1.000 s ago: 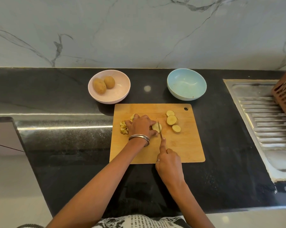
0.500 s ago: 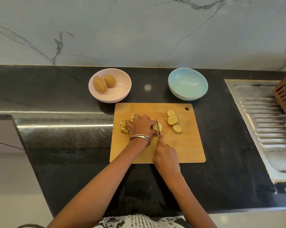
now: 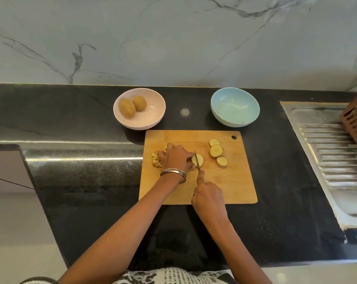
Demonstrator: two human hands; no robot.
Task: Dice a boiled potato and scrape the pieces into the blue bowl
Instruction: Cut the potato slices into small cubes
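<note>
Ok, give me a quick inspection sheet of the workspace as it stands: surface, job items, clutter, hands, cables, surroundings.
Surface: black counter with wooden cutting board on it.
Job's things: potato slice under the knife; three round slices on the board's right; diced pieces on its left; blue bowl holds no potato pieces yet.
Clutter: pink bowl with two whole potatoes.
Hands: left hand steadies the slice; right hand grips the knife, forefinger along its spine.
Cables: nothing seen.
Surroundings: marble wall, steel drainboard, brown basket at right edge.
</note>
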